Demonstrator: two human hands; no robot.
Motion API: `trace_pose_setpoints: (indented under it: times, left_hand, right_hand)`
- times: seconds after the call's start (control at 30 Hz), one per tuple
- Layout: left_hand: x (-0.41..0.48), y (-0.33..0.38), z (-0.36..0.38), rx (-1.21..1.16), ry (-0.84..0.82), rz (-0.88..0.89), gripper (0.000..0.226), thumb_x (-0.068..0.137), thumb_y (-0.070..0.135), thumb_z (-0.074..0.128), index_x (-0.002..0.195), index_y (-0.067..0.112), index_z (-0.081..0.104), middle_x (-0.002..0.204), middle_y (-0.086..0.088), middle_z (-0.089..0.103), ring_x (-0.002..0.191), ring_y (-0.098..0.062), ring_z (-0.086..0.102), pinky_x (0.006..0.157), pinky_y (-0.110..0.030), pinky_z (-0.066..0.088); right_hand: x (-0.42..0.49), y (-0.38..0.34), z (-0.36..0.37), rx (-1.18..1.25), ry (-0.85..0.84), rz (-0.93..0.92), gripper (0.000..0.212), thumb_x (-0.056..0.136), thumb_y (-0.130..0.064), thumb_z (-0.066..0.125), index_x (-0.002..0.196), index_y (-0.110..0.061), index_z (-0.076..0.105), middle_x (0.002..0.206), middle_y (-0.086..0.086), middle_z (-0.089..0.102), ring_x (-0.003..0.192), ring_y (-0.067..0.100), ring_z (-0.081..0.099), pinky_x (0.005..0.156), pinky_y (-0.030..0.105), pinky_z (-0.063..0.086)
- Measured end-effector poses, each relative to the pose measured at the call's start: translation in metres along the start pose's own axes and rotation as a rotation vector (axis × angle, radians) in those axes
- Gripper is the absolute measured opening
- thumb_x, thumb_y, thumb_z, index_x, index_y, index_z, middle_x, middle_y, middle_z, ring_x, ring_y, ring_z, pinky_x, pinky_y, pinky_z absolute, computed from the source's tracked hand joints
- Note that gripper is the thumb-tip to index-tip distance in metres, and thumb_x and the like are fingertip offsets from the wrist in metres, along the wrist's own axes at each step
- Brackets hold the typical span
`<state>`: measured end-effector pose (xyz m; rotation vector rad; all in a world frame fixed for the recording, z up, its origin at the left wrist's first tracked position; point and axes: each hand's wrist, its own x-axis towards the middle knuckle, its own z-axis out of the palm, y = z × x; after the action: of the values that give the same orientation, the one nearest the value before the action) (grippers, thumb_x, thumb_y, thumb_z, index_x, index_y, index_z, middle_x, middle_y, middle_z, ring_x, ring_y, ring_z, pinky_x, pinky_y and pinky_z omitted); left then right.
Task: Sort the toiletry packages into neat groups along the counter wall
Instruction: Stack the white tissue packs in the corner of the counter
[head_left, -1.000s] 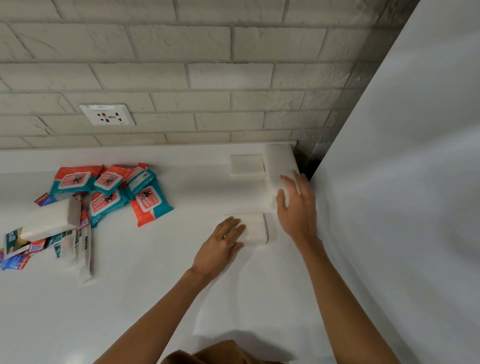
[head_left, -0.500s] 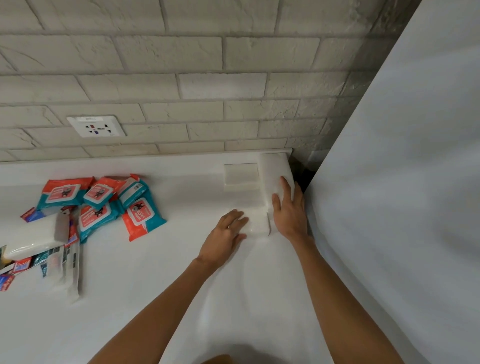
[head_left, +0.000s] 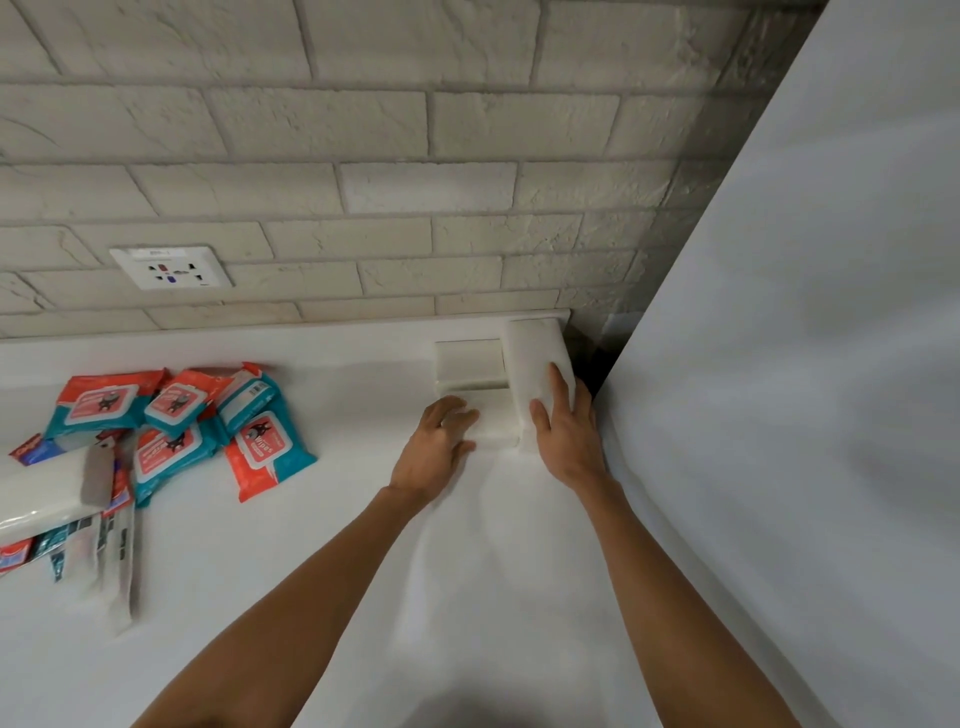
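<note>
Three white tissue packs sit in the counter's far right corner. My left hand (head_left: 435, 451) lies flat on a small white pack (head_left: 493, 421), pressing it up against another white pack (head_left: 470, 358) by the wall. My right hand (head_left: 566, 431) rests with straight fingers on a taller white pack (head_left: 535, 358) beside the white panel. At the left lies a jumble of orange-and-teal wipes packs (head_left: 171, 415), a long white tissue pack (head_left: 41, 488) and thin sachets (head_left: 111, 561).
A white side panel (head_left: 805, 364) closes off the right. The brick wall (head_left: 363, 208) carries a power socket (head_left: 170, 267). The white counter (head_left: 322, 545) stretches between the two groups.
My left hand has slid the small white pack away from me, up against the pack by the wall. My right hand stayed on the tall pack.
</note>
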<state>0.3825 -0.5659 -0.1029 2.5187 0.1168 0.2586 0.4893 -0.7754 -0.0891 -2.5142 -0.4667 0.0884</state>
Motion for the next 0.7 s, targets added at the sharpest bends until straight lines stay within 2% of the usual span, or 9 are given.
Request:
trace_pose_setpoints:
  times: [0.13,0.23,0.3,0.37,0.4,0.47,0.57,0.7]
  left_hand:
    - [0.015,0.000,-0.004,-0.022,-0.016,-0.080,0.048,0.093,0.023,0.076,0.139,0.022,0.064,0.153,-0.005,0.033,0.141,-0.029,0.039,0.111,-0.045,0.048]
    - [0.019,0.001,-0.005,-0.052,-0.001,-0.112,0.059,0.087,0.031,0.082,0.142,0.029,0.060,0.157,-0.003,0.020,0.147,-0.031,0.028,0.116,-0.047,0.043]
    - [0.020,0.004,-0.005,-0.132,0.017,-0.199,0.088,0.079,0.034,0.089,0.155,0.033,0.042,0.164,-0.003,0.010,0.152,-0.033,0.016,0.120,-0.046,0.033]
    - [0.023,0.006,-0.006,-0.252,0.037,-0.339,0.126,0.068,0.034,0.096,0.164,0.026,0.016,0.169,-0.005,0.005,0.155,-0.031,0.011,0.122,-0.047,0.026]
    - [0.025,0.004,-0.006,-0.299,0.037,-0.409,0.139,0.062,0.033,0.099,0.165,0.021,0.007,0.170,-0.007,0.007,0.155,-0.031,0.013,0.123,-0.047,0.024]
    - [0.029,0.000,-0.007,-0.382,0.000,-0.516,0.152,0.054,0.033,0.103,0.165,0.016,0.000,0.169,-0.006,0.018,0.154,-0.030,0.023,0.125,-0.046,0.026]
    - [0.035,-0.003,-0.009,-0.458,-0.076,-0.545,0.147,0.051,0.028,0.103,0.163,0.018,0.008,0.156,-0.002,0.044,0.141,-0.028,0.044,0.117,-0.043,0.040]
    - [0.040,-0.001,-0.010,-0.452,-0.117,-0.550,0.141,0.055,0.026,0.101,0.163,0.019,0.011,0.147,-0.005,0.051,0.133,-0.032,0.049,0.110,-0.045,0.047]
  right_hand:
    - [0.007,0.001,-0.004,0.070,0.001,-0.011,0.066,0.109,-0.057,0.040,0.166,-0.041,0.013,0.168,0.014,0.022,0.148,0.042,0.038,0.116,0.060,0.045]
    - [0.013,0.000,-0.011,0.243,-0.010,0.048,0.073,0.106,-0.054,0.054,0.167,-0.035,0.020,0.169,0.007,0.030,0.151,0.033,0.038,0.119,0.049,0.041]
    - [0.020,0.002,-0.016,0.393,-0.002,0.161,0.085,0.099,-0.058,0.065,0.167,-0.033,0.020,0.168,0.002,0.034,0.151,0.028,0.040,0.122,0.048,0.040]
    - [0.026,0.003,-0.022,0.484,0.002,0.275,0.094,0.092,-0.062,0.072,0.166,-0.033,0.023,0.165,0.001,0.041,0.145,0.028,0.048,0.118,0.052,0.045]
    - [0.028,0.003,-0.025,0.540,-0.007,0.321,0.093,0.090,-0.061,0.075,0.165,-0.030,0.029,0.160,0.002,0.048,0.139,0.028,0.054,0.115,0.052,0.049]
    - [0.031,0.005,-0.026,0.694,-0.038,0.401,0.084,0.088,-0.057,0.080,0.158,-0.027,0.045,0.146,0.001,0.060,0.125,0.025,0.063,0.108,0.050,0.054]
    - [0.033,0.010,-0.025,0.855,-0.094,0.461,0.073,0.084,-0.057,0.084,0.145,-0.026,0.060,0.130,-0.002,0.071,0.115,0.022,0.070,0.105,0.051,0.058]
    - [0.035,0.004,-0.027,0.899,-0.119,0.456,0.063,0.089,-0.053,0.081,0.142,-0.025,0.062,0.128,0.000,0.072,0.111,0.021,0.071,0.100,0.045,0.060]
